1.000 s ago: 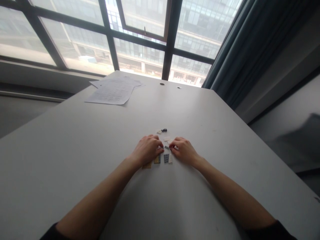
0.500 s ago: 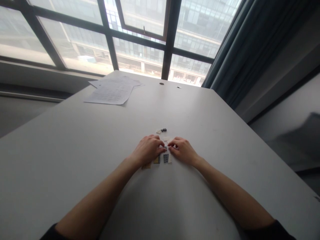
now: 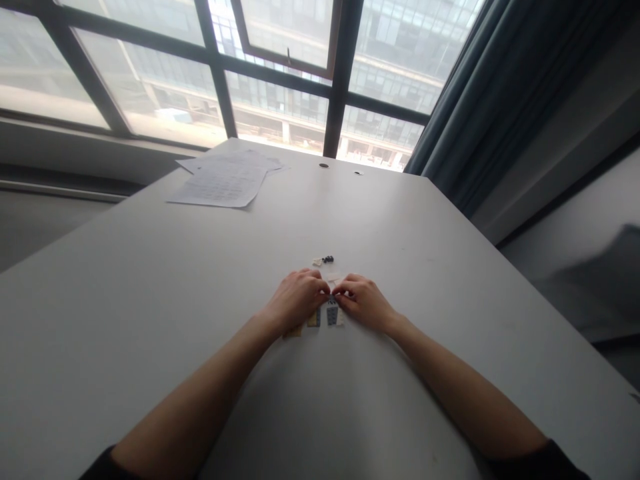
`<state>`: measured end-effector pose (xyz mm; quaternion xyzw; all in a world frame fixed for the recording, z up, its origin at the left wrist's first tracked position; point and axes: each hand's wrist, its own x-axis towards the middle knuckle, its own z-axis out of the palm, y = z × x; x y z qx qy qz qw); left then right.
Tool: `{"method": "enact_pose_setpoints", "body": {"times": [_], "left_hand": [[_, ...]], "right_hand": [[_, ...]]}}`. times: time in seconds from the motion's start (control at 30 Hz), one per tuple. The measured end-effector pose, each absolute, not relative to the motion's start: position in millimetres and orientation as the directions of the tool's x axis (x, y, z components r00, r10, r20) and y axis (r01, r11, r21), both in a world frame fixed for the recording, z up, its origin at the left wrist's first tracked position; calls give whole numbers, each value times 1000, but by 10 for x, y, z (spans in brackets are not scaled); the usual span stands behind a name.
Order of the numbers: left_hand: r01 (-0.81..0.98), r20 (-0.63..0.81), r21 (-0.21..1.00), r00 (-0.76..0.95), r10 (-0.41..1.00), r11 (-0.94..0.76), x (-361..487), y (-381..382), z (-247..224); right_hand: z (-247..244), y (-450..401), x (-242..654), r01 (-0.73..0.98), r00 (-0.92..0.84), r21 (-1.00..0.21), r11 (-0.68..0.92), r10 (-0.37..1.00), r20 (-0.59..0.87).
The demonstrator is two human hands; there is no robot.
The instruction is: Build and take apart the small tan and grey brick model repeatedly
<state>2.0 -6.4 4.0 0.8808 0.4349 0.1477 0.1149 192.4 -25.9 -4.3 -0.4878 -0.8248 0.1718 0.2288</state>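
Note:
My left hand (image 3: 299, 295) and my right hand (image 3: 366, 301) meet fingertip to fingertip low over the table. Both are pinched closed on a small grey toy brick (image 3: 332, 301), largely covered by the fingers. Just below it lie a grey studded brick (image 3: 332, 316) and a whitish one (image 3: 341, 317) side by side. Beside my left hand are a yellow-and-grey brick piece (image 3: 313, 318) and a yellow piece (image 3: 293, 331), both partly hidden by that hand. A pale flat piece (image 3: 332, 276) sits beyond the fingertips.
Farther off lie small white pieces (image 3: 317, 262) and small black pieces (image 3: 328, 259). Printed paper sheets (image 3: 220, 183) spread over the far left of the white table (image 3: 380, 227). Two holes, one a round cable hole (image 3: 324, 166), are near the window edge. A curtain (image 3: 460, 120) hangs at right.
My right hand has shifted slightly left, so its fingertips now close up to my left fingertips at the small grey brick. The loose pieces lie as before.

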Motion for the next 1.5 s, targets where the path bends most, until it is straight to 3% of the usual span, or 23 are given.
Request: {"method": "enact_pose_setpoints", "body": {"times": [0.17, 0.33, 0.77, 1.0, 1.17, 1.37, 1.5], "left_hand": [[725, 176, 332, 580, 795, -603, 5, -59, 50], [743, 198, 345, 539, 818, -573, -44, 4, 87], [803, 197, 182, 536, 821, -568, 158, 92, 111], [766, 189, 148, 599, 778, -625, -41, 177, 167], [721, 97, 154, 670, 736, -676, -50, 250, 118], [702, 71, 114, 700, 710, -703, 20, 234, 168], [681, 107, 180, 703, 703, -709, 3, 268, 120]], "right_hand": [[-48, -256, 1954, 722, -408, -511, 466, 884, 229], [-44, -191, 2055, 795, -263, -490, 356, 932, 251], [-60, -138, 1985, 926, -282, -177, 332, 924, 258], [-15, -93, 2118, 842, -390, -296, 451, 888, 243], [69, -44, 2192, 781, -560, -251, 573, 819, 127], [75, -30, 2172, 774, -588, -219, 595, 803, 103], [49, -22, 2160, 777, -584, -214, 593, 804, 108]]}}
